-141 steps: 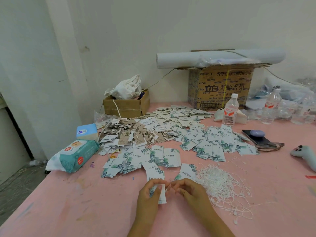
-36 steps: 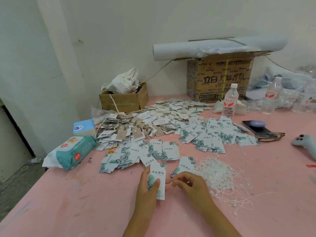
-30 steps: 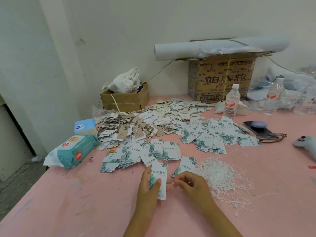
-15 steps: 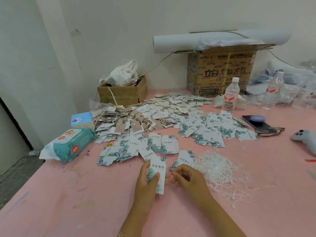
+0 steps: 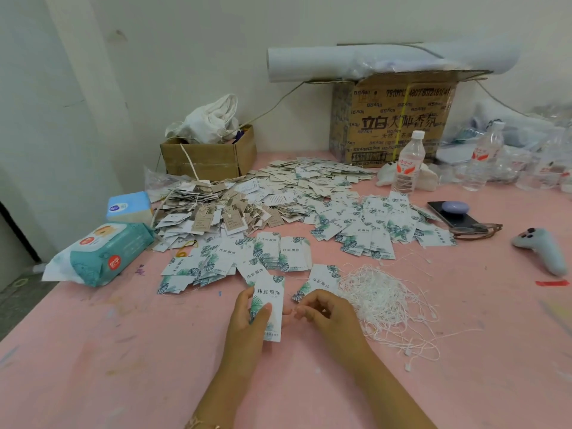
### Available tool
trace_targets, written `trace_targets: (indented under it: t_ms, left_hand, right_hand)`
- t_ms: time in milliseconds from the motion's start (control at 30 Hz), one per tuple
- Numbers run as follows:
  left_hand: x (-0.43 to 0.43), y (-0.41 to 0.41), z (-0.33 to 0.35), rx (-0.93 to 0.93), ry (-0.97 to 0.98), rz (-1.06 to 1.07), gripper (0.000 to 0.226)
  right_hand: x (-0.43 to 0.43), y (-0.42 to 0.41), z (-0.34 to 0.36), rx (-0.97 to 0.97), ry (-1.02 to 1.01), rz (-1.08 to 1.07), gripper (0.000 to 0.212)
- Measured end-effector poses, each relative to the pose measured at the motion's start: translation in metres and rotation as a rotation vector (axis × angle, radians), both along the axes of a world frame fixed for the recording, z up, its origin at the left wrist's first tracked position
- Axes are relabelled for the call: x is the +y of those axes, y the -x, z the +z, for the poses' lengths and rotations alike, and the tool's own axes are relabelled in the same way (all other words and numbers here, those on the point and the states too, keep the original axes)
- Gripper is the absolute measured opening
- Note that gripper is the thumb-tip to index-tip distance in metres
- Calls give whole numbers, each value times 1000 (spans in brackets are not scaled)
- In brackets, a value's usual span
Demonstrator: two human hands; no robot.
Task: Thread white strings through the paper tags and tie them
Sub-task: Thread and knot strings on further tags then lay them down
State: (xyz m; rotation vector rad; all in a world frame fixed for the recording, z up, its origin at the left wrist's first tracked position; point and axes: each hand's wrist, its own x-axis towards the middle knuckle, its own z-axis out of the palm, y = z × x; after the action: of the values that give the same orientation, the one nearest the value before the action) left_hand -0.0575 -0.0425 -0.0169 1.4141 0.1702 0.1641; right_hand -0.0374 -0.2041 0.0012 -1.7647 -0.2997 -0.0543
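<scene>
My left hand (image 5: 247, 323) grips a white paper tag (image 5: 270, 305) with a green leaf print, thumb across its face, holding it upright over the pink table (image 5: 123, 351). Just to its right, my right hand (image 5: 328, 314) has curled fingers pinched together near the tag's edge; a thin white string in them is too fine to make out. A tangled heap of white strings (image 5: 383, 298) lies right of that hand. Leaf-print tags (image 5: 247, 258) are spread behind my hands, with more (image 5: 377, 230) further right.
Brown and grey tags with strings on them (image 5: 216, 212) are piled at the back left. A wipes pack (image 5: 102, 255) lies at the left edge, cardboard boxes (image 5: 393, 119) and water bottles (image 5: 408, 162) stand at the back, a phone (image 5: 455, 215) and a toy (image 5: 541, 249) rest at the right.
The tag has been turned from low between both hands to upright in my left hand. My right hand stays close beside it, fingers still pinched. The view has shifted slightly.
</scene>
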Motion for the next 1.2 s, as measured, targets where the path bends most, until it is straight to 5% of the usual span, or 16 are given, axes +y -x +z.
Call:
trace_targets:
  t_ms: [867, 1200]
  left_hand:
    - [-5, 13, 17, -23, 126, -64, 31]
    - [-5, 14, 19, -21, 123, -54, 31]
  right_hand:
    - [-5, 3, 9, 128, -274, -55, 7]
    - [-3, 3, 9, 144, -273, -70, 25]
